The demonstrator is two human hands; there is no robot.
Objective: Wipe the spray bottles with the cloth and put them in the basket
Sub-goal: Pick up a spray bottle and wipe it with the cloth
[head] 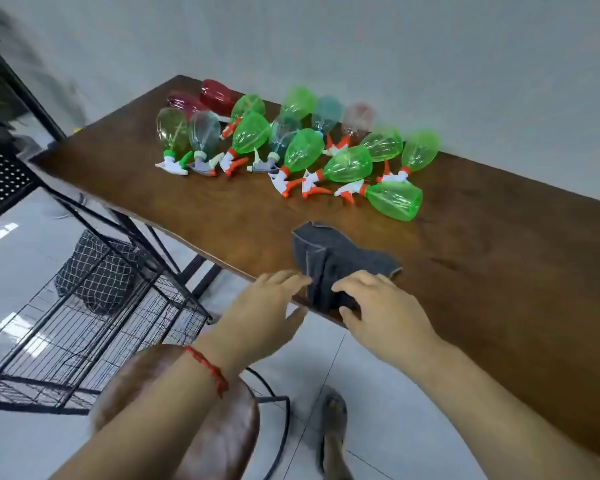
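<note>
The checked basket (pixel 97 271) stands on the floor (pixel 378 427) under the desk (pixel 499 271) (its inside cannot be made out). About fifteen spray bottles (pixel 303 148) lie on their sides towards the desk's far edge: eight bright green, two red, the rest pale or bluish. One grey cloth (pixel 333 254) overhangs the near edge. The right hand (pixel 381 310) has its grip clamped on it, and the left hand (pixel 264 306) touches it, grip apart.
</note>
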